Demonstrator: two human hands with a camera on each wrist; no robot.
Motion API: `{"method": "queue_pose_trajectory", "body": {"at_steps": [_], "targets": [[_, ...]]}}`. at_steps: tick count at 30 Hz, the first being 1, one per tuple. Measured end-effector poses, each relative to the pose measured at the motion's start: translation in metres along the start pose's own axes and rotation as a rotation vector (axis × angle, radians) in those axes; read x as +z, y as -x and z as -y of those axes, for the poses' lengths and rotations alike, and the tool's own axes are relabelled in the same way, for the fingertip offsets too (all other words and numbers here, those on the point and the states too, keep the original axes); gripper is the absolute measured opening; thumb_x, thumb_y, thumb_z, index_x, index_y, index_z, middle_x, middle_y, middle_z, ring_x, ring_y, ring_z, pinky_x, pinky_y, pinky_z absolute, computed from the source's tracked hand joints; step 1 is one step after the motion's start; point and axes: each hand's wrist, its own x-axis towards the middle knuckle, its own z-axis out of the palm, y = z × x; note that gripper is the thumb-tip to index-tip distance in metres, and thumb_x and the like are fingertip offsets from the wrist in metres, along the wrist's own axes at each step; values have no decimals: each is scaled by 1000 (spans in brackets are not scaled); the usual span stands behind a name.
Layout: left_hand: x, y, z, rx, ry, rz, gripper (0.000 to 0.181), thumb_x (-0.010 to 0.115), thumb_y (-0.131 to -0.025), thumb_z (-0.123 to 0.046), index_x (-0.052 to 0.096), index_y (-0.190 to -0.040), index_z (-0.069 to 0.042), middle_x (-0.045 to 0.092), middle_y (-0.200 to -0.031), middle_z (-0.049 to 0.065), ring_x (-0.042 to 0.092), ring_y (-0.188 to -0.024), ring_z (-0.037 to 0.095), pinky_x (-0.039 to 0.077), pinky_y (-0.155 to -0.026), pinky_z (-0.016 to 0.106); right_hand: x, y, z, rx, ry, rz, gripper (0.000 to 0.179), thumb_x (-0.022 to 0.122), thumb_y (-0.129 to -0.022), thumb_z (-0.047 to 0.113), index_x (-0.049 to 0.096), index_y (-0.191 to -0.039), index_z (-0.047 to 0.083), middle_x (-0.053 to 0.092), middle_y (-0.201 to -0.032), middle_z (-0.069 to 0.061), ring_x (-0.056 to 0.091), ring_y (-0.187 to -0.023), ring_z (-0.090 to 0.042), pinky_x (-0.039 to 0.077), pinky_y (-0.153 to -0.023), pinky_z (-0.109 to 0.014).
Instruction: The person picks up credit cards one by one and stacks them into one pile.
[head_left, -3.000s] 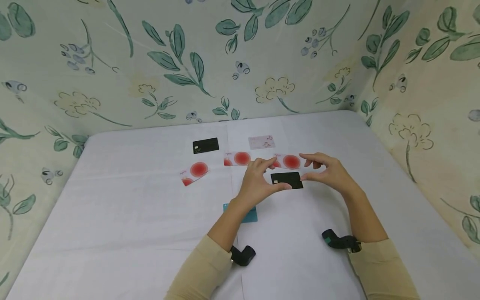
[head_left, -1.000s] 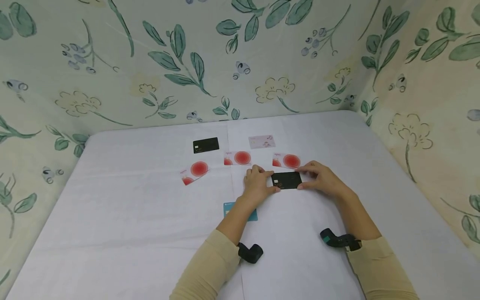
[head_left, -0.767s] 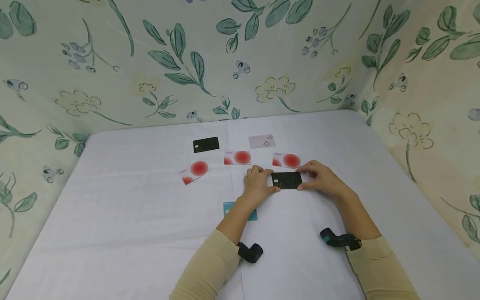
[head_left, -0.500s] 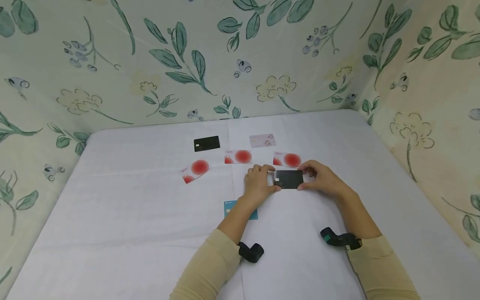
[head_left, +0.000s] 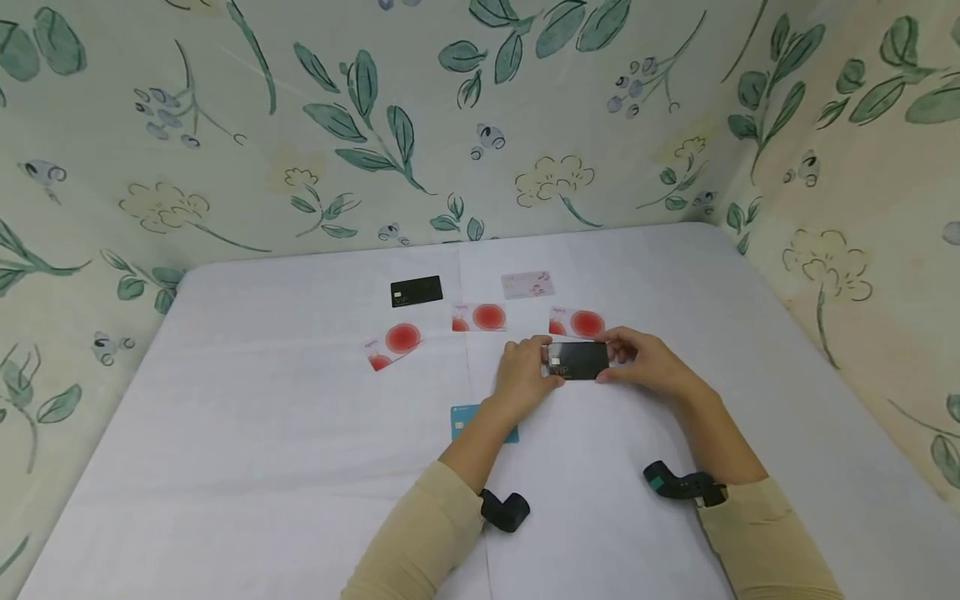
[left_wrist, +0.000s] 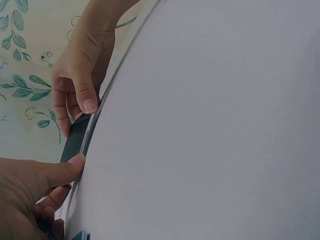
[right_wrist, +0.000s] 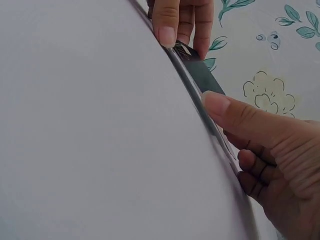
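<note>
A black bank card (head_left: 577,361) with a chip and VIP lettering is between my two hands at the right of the table's middle. My left hand (head_left: 520,375) grips its left end, thumb at the near corner. At the right end, my right hand (head_left: 645,360) holds it with thumb and fingers at the corners. Both wrist views show the card edge-on: the card (left_wrist: 76,135) looks tilted, its near edge low at the cloth. Just behind lies a white card with a red circle (head_left: 585,322).
On the white cloth (head_left: 262,467) lie two more red-circle cards (head_left: 489,317), another black VIP card (head_left: 417,291) and a pale pink card (head_left: 528,284). A blue card (head_left: 465,415) is partly hidden under my left forearm. Floral fabric (head_left: 337,125) stands behind the table.
Three seconds ago the card was held loosely; a second ago it lay flatter on the cloth. Since then it has tilted and shifted slightly right, with both hands closing on its ends.
</note>
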Motion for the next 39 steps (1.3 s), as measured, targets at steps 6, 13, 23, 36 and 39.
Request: {"method": "queue_pose_trajectory", "body": {"at_steps": [6,13,23,36,39], "targets": [[-8,1,3,17,0,28,63,80,-75,-23,54,-130,-7,59,-92,3,41,-84,17,36,-71,23,1,0,10,9,28,26,64,86,-67,16,57,-121,-1,53,-91,-9,46,-85,-22,40,-70,-20],[-22,1,7,73,-47,55,61,77,-78,-28,54,-131,-7,60,-96,2,43,-85,16,37,-71,22,3,-2,12,-87,29,5,59,85,-68,16,59,-119,-1,52,-89,-7,45,-82,-18,39,-68,-20],[-41,3,24,167,-100,121,60,73,-82,-29,52,-132,-5,62,-104,4,46,-102,21,43,-84,31,12,-6,25,-107,17,-4,58,86,-67,19,62,-117,0,55,-88,-7,46,-83,-20,38,-67,-21],[-75,19,35,176,-48,170,62,74,-82,-31,50,-134,-6,59,-109,2,43,-107,20,43,-87,31,25,-9,50,-186,70,4,56,87,-66,20,64,-115,3,57,-88,-3,47,-83,-18,42,-67,-28],[-82,24,36,180,-49,178,63,74,-82,-32,49,-134,-6,59,-109,2,43,-103,19,43,-83,30,27,-9,55,-213,66,7,56,87,-66,19,65,-114,2,58,-87,-3,48,-83,-19,44,-67,-31]]}}
